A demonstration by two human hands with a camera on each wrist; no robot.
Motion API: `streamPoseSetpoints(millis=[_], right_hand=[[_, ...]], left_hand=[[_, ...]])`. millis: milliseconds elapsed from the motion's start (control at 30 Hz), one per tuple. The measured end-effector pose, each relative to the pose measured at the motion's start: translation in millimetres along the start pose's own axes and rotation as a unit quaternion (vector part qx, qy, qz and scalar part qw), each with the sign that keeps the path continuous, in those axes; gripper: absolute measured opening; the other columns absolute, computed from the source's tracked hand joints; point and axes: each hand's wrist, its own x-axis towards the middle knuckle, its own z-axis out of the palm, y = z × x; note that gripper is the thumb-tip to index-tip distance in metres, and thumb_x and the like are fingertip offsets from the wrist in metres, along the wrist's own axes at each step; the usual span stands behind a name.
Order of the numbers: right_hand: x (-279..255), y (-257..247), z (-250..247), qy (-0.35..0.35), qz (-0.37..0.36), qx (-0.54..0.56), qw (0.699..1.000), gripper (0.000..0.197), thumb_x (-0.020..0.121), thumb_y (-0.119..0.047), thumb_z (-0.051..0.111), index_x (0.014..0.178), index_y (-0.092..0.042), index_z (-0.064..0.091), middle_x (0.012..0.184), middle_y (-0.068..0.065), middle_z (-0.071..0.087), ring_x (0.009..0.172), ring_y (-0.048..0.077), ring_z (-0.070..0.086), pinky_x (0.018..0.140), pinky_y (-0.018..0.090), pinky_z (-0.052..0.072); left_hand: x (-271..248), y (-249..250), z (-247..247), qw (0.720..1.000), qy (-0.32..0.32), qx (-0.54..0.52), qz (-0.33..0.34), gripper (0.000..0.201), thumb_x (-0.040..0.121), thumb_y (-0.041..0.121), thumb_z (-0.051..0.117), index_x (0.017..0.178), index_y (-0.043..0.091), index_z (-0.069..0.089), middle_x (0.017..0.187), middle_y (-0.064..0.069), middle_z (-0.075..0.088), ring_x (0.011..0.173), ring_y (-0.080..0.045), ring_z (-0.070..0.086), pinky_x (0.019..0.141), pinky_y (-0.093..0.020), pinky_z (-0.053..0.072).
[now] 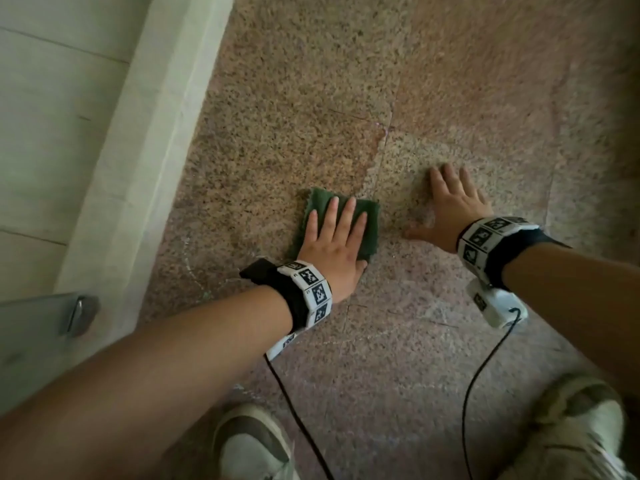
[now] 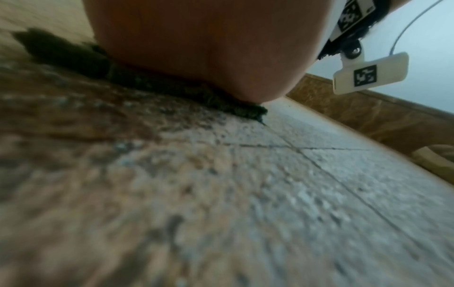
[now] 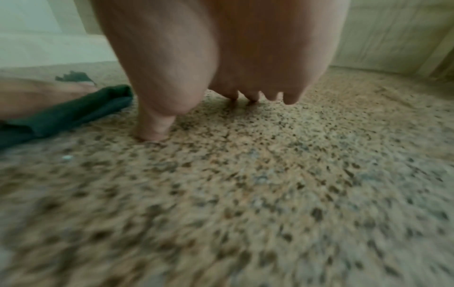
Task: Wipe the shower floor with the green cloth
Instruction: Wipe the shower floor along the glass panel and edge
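A dark green cloth [image 1: 322,207] lies folded on the speckled granite shower floor [image 1: 311,98]. My left hand [image 1: 334,240] presses flat on the cloth with straight fingers; the left wrist view shows the palm [image 2: 209,48] bearing down on the cloth's edge [image 2: 73,56]. To the right, my right hand [image 1: 450,206] rests spread on the bare floor, fingertips and thumb touching the stone. In the right wrist view the right hand [image 3: 221,58] stands on the floor with the cloth [image 3: 73,110] off to its left. The cloth's middle is hidden under my left hand.
A pale raised curb [image 1: 138,150] and tiled wall [image 1: 52,116] run along the left. A metal door fitting [image 1: 81,315] sits at lower left. My two shoes [image 1: 249,445] [image 1: 581,420] stand near the bottom, with wrist cables [image 1: 485,362] trailing over the floor.
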Motion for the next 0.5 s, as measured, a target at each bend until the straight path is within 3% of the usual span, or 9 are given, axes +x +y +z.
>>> streamPoseSetpoints(millis=[167, 333, 500], right_hand=[[-33, 3, 18, -0.001, 0.042, 0.034, 0.999, 0.102, 0.086, -0.070, 0.051, 0.156, -0.022, -0.004, 0.164, 0.000, -0.008, 0.150, 0.025, -0.007, 0.121, 0.046, 0.010], [-49, 26, 40, -0.023, 0.040, 0.040, 0.998, 0.105, 0.086, -0.069, 0.052, 0.155, -0.022, -0.013, 0.163, 0.000, -0.015, 0.150, 0.026, -0.005, 0.121, 0.047, 0.014], [-49, 29, 42, -0.030, 0.013, 0.047, 0.998, 0.107, 0.087, -0.064, 0.055, 0.155, -0.018, -0.014, 0.163, 0.005, -0.016, 0.150, 0.033, -0.004, 0.120, 0.048, 0.020]], left_hand=[[-2, -2, 3, 1.000, 0.025, 0.005, -0.009, 0.077, 0.100, 0.051, 0.025, 0.155, 0.014, -0.013, 0.160, -0.010, -0.025, 0.147, -0.035, -0.021, 0.117, -0.057, -0.006], [0, 2, 1, 0.999, 0.033, 0.011, -0.015, 0.077, 0.100, 0.051, 0.027, 0.155, 0.014, -0.013, 0.161, -0.010, -0.024, 0.147, -0.034, -0.020, 0.118, -0.056, -0.005], [-11, 21, 2, 0.999, -0.026, 0.019, -0.006, 0.077, 0.101, 0.051, 0.027, 0.154, 0.016, -0.016, 0.158, -0.009, -0.030, 0.145, -0.034, -0.027, 0.118, -0.056, -0.008]])
